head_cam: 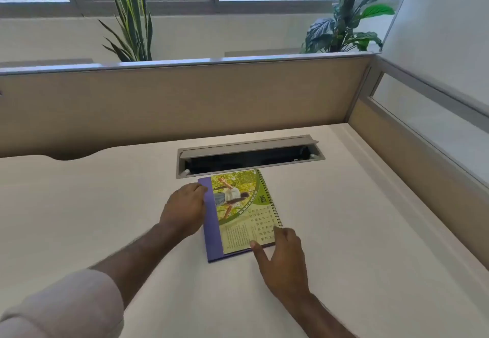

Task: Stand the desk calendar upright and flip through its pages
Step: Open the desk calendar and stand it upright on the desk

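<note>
Desk calendar (239,214) lies flat on the white table (105,205), center frame, just below the cable tray slot (248,156). Spiral binding along its right edge, purple backing showing left. Left hand (184,209) curled at the purple edge, touching it. Right hand (281,255) spread, thumb and fingertips on the lower right corner.

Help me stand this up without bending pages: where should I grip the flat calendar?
Grip the purple-backed spiral desk calendar by its wire-bound edge, coming from the right, since it lies flat with the coil there; the left hand steadies the purple edge.
</note>
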### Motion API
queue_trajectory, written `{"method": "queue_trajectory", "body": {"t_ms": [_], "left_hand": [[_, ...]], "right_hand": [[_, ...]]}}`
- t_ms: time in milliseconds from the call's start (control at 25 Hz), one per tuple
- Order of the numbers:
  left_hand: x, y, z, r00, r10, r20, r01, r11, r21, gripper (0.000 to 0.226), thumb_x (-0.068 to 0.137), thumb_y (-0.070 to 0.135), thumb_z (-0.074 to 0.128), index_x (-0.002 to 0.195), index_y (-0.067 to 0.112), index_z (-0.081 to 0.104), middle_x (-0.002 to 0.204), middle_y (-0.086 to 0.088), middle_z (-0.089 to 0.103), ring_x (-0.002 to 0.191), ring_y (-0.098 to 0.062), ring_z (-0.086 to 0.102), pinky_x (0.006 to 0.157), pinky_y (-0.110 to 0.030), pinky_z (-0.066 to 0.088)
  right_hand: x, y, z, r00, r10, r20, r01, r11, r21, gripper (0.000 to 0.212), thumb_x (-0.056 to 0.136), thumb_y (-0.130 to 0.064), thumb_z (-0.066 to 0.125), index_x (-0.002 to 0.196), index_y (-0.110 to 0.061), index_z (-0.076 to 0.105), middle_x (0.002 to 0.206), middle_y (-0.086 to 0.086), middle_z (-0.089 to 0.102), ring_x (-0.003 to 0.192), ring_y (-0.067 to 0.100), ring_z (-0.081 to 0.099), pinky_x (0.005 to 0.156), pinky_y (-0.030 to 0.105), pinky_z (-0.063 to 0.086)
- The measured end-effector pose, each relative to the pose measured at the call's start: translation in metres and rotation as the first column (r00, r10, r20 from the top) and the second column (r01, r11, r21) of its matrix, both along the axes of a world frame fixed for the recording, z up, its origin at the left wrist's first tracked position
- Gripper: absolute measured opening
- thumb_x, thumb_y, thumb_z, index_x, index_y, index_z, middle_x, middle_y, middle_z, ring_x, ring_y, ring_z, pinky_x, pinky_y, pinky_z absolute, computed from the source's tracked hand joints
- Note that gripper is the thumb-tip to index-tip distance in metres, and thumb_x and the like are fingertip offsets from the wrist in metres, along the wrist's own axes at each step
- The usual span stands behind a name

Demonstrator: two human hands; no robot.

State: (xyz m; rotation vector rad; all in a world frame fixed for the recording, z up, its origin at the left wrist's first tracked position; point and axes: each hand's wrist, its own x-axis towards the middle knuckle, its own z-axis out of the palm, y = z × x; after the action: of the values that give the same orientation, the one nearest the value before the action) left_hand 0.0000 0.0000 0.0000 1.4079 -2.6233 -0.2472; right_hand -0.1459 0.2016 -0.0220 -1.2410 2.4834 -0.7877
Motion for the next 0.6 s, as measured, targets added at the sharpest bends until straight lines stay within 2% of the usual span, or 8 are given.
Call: {"method": "queue_trajectory", "body": {"t_ms": [80,200,320,480,600], "left_hand": [[-0.013,-0.013,-0.006,1.0,-0.005,-0.015,0.006,0.998,0.064,0.039,0.099,0.033,0.049,0.132,0.013,0.057,0.139,-0.007,0.059,0.12,-0.025,0.058,0.095,-0.037,0.05],[-0.035,-0.032,-0.004,0.999,0.036,-0.008,-0.034,0.987,0.16,0.039,0.098,0.025,0.048,0.133,0.011,0.057,0.14,-0.009,0.057,0.121,-0.029,0.056,0.095,-0.04,0.049],[-0.053,-0.045,-0.003,0.999,0.032,-0.038,-0.023,0.975,0.223,0.04,0.094,0.023,0.052,0.132,0.012,0.056,0.137,-0.009,0.058,0.121,-0.03,0.055,0.097,-0.043,0.049],[-0.06,-0.059,-0.011,0.999,0.021,0.044,-0.035,0.943,0.332,0.046,0.095,0.039,0.052,0.135,0.016,0.052,0.138,-0.009,0.059,0.122,-0.031,0.056,0.1,-0.047,0.048],[-0.057,-0.06,-0.022,0.994,0.039,0.103,-0.062,0.97,0.235,0.051,0.093,0.048,0.051,0.131,0.014,0.054,0.134,-0.01,0.061,0.117,-0.031,0.058,0.095,-0.044,0.05]], "right_hand": [[0.004,-0.005,-0.005,0.987,-0.112,0.117,0.117,0.992,-0.037,0.044,0.088,-0.05,0.057,0.114,-0.015,0.061,0.113,0.002,0.06,0.107,0.019,0.058,0.085,0.028,0.053],[0.013,-0.013,-0.008,0.901,-0.272,0.337,0.281,0.96,0.023,0.025,0.089,-0.035,0.064,0.094,-0.012,0.067,0.102,0.003,0.071,0.095,0.021,0.067,0.073,0.025,0.052],[0.015,-0.023,-0.009,0.807,-0.319,0.496,0.338,0.94,0.055,0.017,0.087,-0.027,0.067,0.091,-0.011,0.065,0.107,0.005,0.072,0.098,0.023,0.067,0.074,0.026,0.054],[0.013,-0.033,-0.012,0.666,-0.323,0.672,0.404,0.914,0.038,0.018,0.084,-0.017,0.067,0.098,-0.014,0.056,0.121,0.006,0.064,0.101,0.031,0.068,0.078,0.043,0.061],[0.004,-0.034,-0.014,0.64,-0.338,0.69,0.438,0.898,0.034,0.027,0.082,-0.017,0.067,0.105,-0.016,0.052,0.122,0.007,0.063,0.099,0.034,0.069,0.079,0.047,0.06]]}}
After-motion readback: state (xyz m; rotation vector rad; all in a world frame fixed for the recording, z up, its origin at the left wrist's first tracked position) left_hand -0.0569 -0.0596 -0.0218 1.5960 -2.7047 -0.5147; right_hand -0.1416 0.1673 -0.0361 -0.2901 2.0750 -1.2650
